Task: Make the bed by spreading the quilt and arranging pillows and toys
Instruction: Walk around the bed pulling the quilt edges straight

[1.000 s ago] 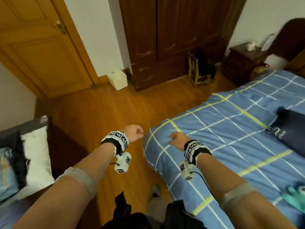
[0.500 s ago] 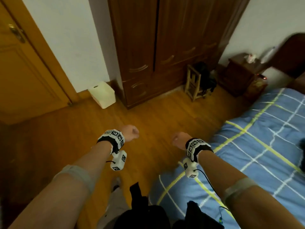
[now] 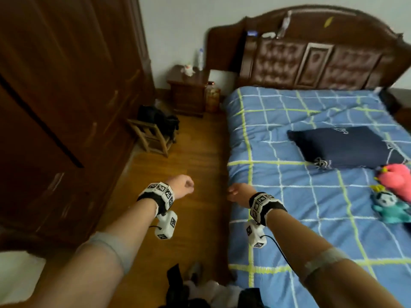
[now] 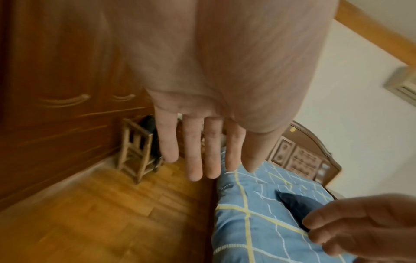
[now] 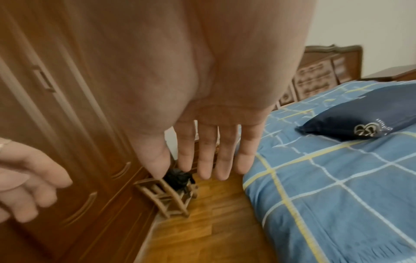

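Observation:
The blue checked quilt [image 3: 300,196] lies spread over the bed, up to the headboard. On it lie a navy pillow [image 3: 347,147], a pink plush toy [image 3: 395,178] and a teal plush toy [image 3: 389,205] near the right edge. My left hand [image 3: 182,185] hangs in the air over the wooden floor and holds nothing. My right hand [image 3: 236,193] hovers at the quilt's left edge, also holding nothing. The left wrist view shows straight fingers [image 4: 198,147], and so does the right wrist view, with fingers [image 5: 209,149] spread flat.
A dark wardrobe [image 3: 66,107] runs along the left. Between it and the bed stand a small wooden stool [image 3: 153,134] with a black bag [image 3: 160,116] and a nightstand [image 3: 189,92]. A padded headboard [image 3: 311,58] closes the far end. Dark clothing lies by my feet.
The view has swung right, from the door and wardrobe to the head of the bed. My right hand has come off the quilt's corner; both hands stay raised in front of me.

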The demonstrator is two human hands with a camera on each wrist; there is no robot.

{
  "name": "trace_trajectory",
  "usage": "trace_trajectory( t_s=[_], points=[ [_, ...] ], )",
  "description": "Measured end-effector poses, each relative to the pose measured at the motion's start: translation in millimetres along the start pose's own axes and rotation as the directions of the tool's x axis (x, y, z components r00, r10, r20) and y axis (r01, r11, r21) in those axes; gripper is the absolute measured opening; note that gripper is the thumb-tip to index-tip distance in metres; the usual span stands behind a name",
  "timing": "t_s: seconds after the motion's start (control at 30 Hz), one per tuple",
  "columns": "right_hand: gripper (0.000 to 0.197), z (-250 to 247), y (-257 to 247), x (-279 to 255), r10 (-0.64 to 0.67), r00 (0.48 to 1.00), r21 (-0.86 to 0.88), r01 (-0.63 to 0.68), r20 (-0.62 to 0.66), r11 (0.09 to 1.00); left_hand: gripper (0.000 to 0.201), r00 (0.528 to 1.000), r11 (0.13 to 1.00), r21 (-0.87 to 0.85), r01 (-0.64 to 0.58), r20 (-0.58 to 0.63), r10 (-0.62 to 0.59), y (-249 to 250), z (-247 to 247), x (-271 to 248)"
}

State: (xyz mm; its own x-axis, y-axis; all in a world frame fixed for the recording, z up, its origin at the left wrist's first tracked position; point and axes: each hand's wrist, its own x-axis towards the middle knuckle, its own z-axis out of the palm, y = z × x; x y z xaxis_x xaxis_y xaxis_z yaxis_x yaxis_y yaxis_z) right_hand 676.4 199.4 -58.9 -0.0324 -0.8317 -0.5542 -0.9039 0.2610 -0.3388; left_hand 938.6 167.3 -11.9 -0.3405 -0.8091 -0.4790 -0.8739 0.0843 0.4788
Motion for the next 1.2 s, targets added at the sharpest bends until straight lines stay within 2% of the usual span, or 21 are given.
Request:
trace_trajectory(
  t_s=[0.1,0.23,0.3,0.37,0.47,0.57,0.7,0.77,0.87,0.97,1.07,1.2],
  points=[
    [0.038,-35,-9,68,0.046,0.998,0.017,-0.045,-0.051,0.999,0.024,0.998,0.994,0.086,-0.062,-0.015,0.063,3,-51,76],
    [0.037,-79,-49,163,0.024,0.999,0.076,-0.022,-0.029,0.997,0.025,0.998,0.990,0.135,-0.048,-0.028,0.052,-12,-129,156],
    [0.036,-102,-74,202,0.004,0.999,0.094,0.000,-0.041,0.996,0.023,0.997,0.994,0.107,-0.015,-0.069,0.022,-29,-165,192],
    [0.034,-131,-94,236,-0.028,1.000,0.080,0.029,-0.011,0.996,0.020,0.998,0.995,0.095,0.012,-0.061,-0.007,-41,-194,229],
    [0.034,-184,-103,299,-0.017,1.000,0.091,0.018,-0.021,0.996,0.020,0.998,0.996,0.083,0.027,-0.050,-0.023,-49,-235,305],
    [0.037,-237,-98,375,0.050,0.997,0.089,-0.044,-0.062,0.995,0.026,0.998,0.990,0.133,-0.050,-0.017,0.053,-36,-275,399],
    [0.034,-318,-86,454,0.177,0.981,0.159,-0.163,-0.080,0.974,0.028,0.979,0.960,0.197,-0.197,0.082,0.184,5,-332,524],
    [0.038,-361,-78,485,0.295,0.944,0.244,-0.255,-0.148,0.936,0.026,0.965,0.936,0.241,-0.257,0.119,0.234,34,-367,590],
    [0.040,-408,-63,523,0.419,0.883,0.411,-0.309,-0.212,0.858,0.026,0.944,0.896,0.301,-0.328,0.140,0.298,87,-414,674],
    [0.045,-441,-46,550,0.533,0.831,0.541,-0.378,-0.159,0.751,0.028,0.894,0.825,0.351,-0.443,0.245,0.376,149,-442,745],
    [0.055,-465,-14,594,0.618,0.781,0.598,-0.453,-0.092,0.662,0.029,0.844,0.767,0.366,-0.527,0.329,0.423,197,-456,820],
    [0.066,-497,27,681,0.666,0.744,0.637,-0.487,-0.055,0.597,0.026,0.829,0.727,0.406,-0.553,0.356,0.432,238,-466,934]
  ],
)
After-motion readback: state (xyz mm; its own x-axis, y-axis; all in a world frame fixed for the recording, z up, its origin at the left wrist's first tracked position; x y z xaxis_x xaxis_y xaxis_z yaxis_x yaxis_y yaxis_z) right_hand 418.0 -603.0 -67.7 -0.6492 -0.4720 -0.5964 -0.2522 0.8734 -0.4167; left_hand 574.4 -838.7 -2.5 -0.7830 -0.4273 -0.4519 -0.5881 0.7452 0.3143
